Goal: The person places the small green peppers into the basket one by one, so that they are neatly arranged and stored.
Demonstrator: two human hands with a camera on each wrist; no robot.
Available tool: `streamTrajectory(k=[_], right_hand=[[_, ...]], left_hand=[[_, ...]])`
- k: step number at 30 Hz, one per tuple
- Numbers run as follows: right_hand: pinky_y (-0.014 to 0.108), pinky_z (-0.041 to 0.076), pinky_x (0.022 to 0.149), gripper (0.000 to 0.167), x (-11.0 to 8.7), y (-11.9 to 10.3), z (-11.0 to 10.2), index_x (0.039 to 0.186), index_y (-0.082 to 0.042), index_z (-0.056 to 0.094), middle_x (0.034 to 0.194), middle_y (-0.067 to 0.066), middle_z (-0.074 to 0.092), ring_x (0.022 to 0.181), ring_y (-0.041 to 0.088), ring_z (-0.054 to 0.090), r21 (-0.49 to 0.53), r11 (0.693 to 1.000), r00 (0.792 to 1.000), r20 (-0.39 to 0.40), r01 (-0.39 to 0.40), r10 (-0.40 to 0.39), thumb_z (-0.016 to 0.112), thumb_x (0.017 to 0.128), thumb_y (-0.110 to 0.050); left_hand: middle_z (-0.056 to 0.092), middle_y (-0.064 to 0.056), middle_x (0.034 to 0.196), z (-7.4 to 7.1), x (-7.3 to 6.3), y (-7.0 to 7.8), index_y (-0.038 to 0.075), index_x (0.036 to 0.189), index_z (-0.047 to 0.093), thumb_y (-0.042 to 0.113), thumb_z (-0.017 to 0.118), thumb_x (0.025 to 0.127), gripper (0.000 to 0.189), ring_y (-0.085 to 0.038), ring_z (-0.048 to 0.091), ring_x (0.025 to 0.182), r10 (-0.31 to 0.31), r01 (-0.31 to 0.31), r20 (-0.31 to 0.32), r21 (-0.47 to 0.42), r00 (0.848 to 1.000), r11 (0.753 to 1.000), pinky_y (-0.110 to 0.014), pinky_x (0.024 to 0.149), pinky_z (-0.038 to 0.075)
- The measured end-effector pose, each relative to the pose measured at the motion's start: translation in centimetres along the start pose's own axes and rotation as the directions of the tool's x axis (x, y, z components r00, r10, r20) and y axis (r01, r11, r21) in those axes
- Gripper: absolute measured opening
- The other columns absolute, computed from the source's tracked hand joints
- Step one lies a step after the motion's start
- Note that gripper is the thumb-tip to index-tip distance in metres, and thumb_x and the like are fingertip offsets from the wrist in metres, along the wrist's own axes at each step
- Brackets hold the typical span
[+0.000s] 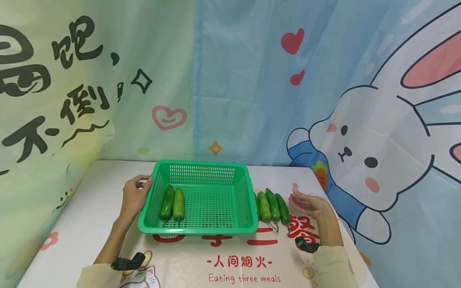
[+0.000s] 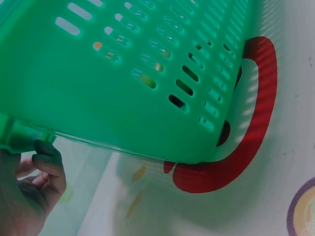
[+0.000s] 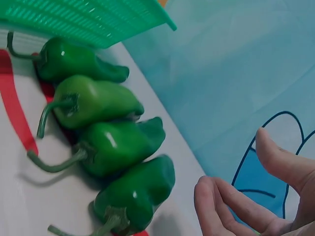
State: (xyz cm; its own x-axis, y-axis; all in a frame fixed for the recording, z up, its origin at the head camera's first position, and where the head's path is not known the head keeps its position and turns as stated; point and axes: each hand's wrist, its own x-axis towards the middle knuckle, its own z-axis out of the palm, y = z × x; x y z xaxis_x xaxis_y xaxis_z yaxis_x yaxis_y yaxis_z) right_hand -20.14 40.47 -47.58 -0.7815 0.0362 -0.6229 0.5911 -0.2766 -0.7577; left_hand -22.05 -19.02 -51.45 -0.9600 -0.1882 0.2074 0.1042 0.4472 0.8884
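A green plastic basket (image 1: 196, 231) with slotted walls sits on the table. Inside it, at the left, two green peppers (image 1: 178, 204) lie side by side with stems toward the front. My left hand (image 1: 135, 195) grips the basket's left rim; in the left wrist view its fingers (image 2: 50, 167) curl at the rim. Right of the basket, several more green peppers (image 1: 264, 206) lie in a row, the one nearest the basket mostly hidden by it in the head view. My right hand (image 1: 307, 205) is held just right of the row, fingers extended, holding nothing.
A printed mat (image 1: 187, 264) with red lettering lies under the basket on the white table (image 1: 79, 208). Behind the table hangs a cloth backdrop (image 1: 237, 88) with a cartoon rabbit at the right. Each wrist wears a dark strapped device (image 1: 306, 245).
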Motion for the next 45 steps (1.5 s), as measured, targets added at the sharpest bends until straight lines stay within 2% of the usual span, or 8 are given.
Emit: streamTrajectory(k=[10, 12, 17, 23, 28, 32, 38, 45], right_hand=[[0.028, 0.061, 0.103, 0.018, 1.0, 1.1, -1.2, 0.090, -0.017, 0.082, 0.102, 0.004, 0.081, 0.101, 0.017, 0.079, -0.072, 0.997, 1.000, -0.020, -0.024, 0.022, 0.080, 0.102, -0.030], [0.028, 0.061, 0.103, 0.019, 1.2, 1.2, -1.3, 0.103, -0.011, 0.082, 0.104, 0.006, 0.081, 0.101, 0.018, 0.078, -0.084, 0.996, 0.999, -0.020, -0.031, 0.030, 0.080, 0.102, -0.030], [0.030, 0.062, 0.101, 0.046, 1.4, 1.3, -1.6, 0.132, 0.004, 0.072, 0.105, 0.008, 0.081, 0.099, 0.018, 0.078, -0.143, 0.989, 1.000, -0.020, -0.025, 0.023, 0.080, 0.102, -0.030], [0.033, 0.065, 0.096, 0.039, 1.8, 1.7, -1.2, 0.123, 0.004, 0.079, 0.100, 0.007, 0.081, 0.094, 0.017, 0.078, -0.196, 0.981, 1.000, -0.002, -0.001, 0.000, 0.079, 0.102, -0.030], [0.033, 0.065, 0.095, 0.039, 2.3, 1.8, -0.8, 0.126, 0.004, 0.079, 0.097, 0.004, 0.080, 0.093, 0.016, 0.078, -0.231, 0.973, 1.000, 0.011, 0.004, -0.001, 0.076, 0.105, -0.029], [0.032, 0.066, 0.091, 0.036, 2.4, 1.8, -0.2, 0.122, 0.003, 0.080, 0.095, 0.003, 0.082, 0.090, 0.015, 0.078, -0.276, 0.961, 1.000, -0.023, 0.010, -0.018, 0.076, 0.105, -0.029], [0.033, 0.067, 0.085, 0.033, 2.5, 1.9, 1.0, 0.111, 0.002, 0.084, 0.087, 0.003, 0.083, 0.082, 0.013, 0.078, -0.362, 0.932, 0.987, -0.143, 0.020, -0.076, 0.084, 0.099, -0.028], [0.046, 0.060, 0.108, 0.047, 2.5, 2.3, 2.1, 0.125, 0.008, 0.078, 0.092, 0.010, 0.083, 0.084, 0.014, 0.076, -0.466, 0.885, 0.956, -0.258, 0.007, -0.143, 0.091, 0.093, -0.024]], left_hand=[[0.074, -0.031, 0.095, -0.1, -0.1, 0.1, -0.009, 0.132, 0.071, 0.021, 0.061, 0.113, 0.037, 0.001, 0.062, 0.060, -0.003, 0.003, 0.006, -0.006, 1.000, 1.000, -0.021, 0.056, 0.053], [0.075, -0.031, 0.096, -0.1, 0.0, 0.0, -0.009, 0.131, 0.071, 0.022, 0.061, 0.113, 0.037, 0.001, 0.063, 0.061, -0.001, 0.001, 0.006, -0.006, 1.000, 1.000, -0.021, 0.056, 0.053], [0.075, -0.032, 0.096, -0.1, 0.0, -0.1, -0.009, 0.131, 0.071, 0.022, 0.061, 0.113, 0.037, 0.002, 0.062, 0.061, -0.003, 0.003, 0.008, -0.006, 1.000, 1.000, -0.020, 0.056, 0.053], [0.074, -0.032, 0.097, -0.1, -0.1, -0.1, -0.009, 0.132, 0.071, 0.022, 0.061, 0.113, 0.037, 0.004, 0.063, 0.061, -0.004, 0.004, 0.014, -0.003, 1.000, 1.000, -0.020, 0.057, 0.053], [0.074, -0.031, 0.096, -0.1, 0.0, -0.1, -0.008, 0.132, 0.071, 0.023, 0.061, 0.113, 0.037, 0.003, 0.063, 0.062, -0.008, 0.008, 0.014, 0.001, 1.000, 1.000, -0.021, 0.056, 0.054], [0.074, -0.030, 0.096, -0.1, 0.0, 0.0, -0.008, 0.132, 0.071, 0.023, 0.061, 0.113, 0.037, 0.002, 0.063, 0.062, -0.008, 0.008, 0.011, 0.003, 1.000, 1.000, -0.021, 0.056, 0.053], [0.075, -0.031, 0.097, -0.1, 0.0, 0.0, -0.008, 0.132, 0.072, 0.023, 0.061, 0.113, 0.037, 0.004, 0.063, 0.062, -0.011, 0.011, 0.007, 0.000, 1.000, 1.000, -0.020, 0.057, 0.053], [0.074, -0.031, 0.096, -0.2, 0.0, 0.0, -0.009, 0.133, 0.070, 0.022, 0.060, 0.114, 0.038, 0.007, 0.064, 0.062, -0.011, 0.011, 0.018, -0.006, 1.000, 1.000, -0.020, 0.057, 0.054]])
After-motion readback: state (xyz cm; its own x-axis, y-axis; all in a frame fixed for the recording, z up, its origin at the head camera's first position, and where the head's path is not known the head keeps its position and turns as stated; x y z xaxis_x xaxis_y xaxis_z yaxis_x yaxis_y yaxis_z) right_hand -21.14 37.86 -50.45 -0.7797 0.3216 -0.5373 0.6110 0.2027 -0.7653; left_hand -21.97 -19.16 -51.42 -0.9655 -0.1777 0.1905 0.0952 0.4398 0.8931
